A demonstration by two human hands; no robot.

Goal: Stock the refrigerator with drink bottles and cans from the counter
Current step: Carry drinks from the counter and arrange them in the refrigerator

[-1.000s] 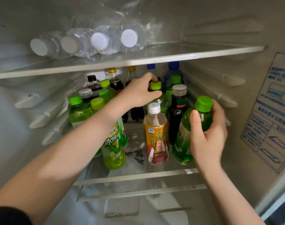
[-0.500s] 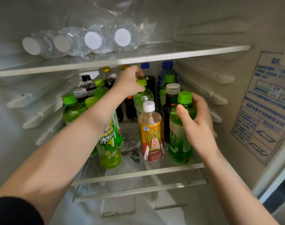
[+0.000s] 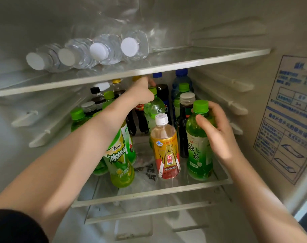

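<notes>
Right hand curled round shoulder of green tea bottle, upright at near right of middle shelf, beside orange bottle
Left hand far in, fingers closed on cap of pale green bottle
Advice: seat tea bottle flat before letting go; steady far bottle, mind crowded neighbours

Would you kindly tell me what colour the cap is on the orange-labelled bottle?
White; the cap shows best in the head view.
</notes>
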